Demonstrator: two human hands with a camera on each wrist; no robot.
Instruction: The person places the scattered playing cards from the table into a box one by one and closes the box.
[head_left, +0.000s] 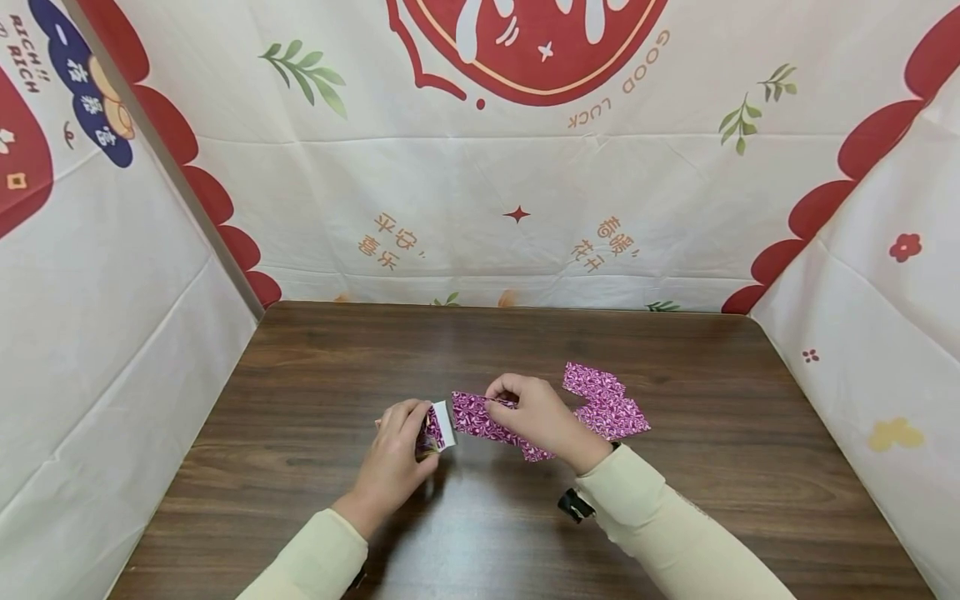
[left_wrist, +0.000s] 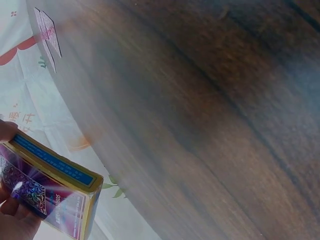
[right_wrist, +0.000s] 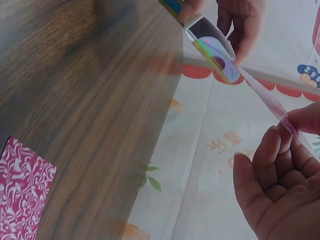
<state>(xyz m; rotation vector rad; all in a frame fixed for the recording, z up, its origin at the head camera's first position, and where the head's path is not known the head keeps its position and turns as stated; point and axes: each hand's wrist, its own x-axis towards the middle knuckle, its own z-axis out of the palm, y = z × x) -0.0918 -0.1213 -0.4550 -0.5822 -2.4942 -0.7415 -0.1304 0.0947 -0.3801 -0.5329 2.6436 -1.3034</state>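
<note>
At the card box (head_left: 431,433): your left hand (head_left: 393,450), thumb and fingers wrapped about the box's sides, its white-edged mouth turned toward your other hand.

Just right of the box: your right hand (head_left: 536,421), thumb and fingers pinching one purple-and-white card (head_left: 474,415); the card points at the mouth and, in the right wrist view, shows nearly edge-on; whether it touches the box you cannot tell.

Beside the held card, on the side away from the box: a patterned corner (head_left: 537,453), mostly hidden by your hand; whether a separate card, cannot be told.

Farther right of the box: loose cards (head_left: 611,417), at least two, same pattern, close together on the table.

Under and around the box: dark wood-grain table (head_left: 322,367); beyond it, printed white cloth (head_left: 465,192).

Handling notes, by judgement: line the card's long edges up with the box mouth; hold it flat, since a thin card bends if pinched hard; grip the box firmly but without squeezing, lest the mouth narrow; mind the flap (right_wrist: 215,52), which could snag a corner.
</note>
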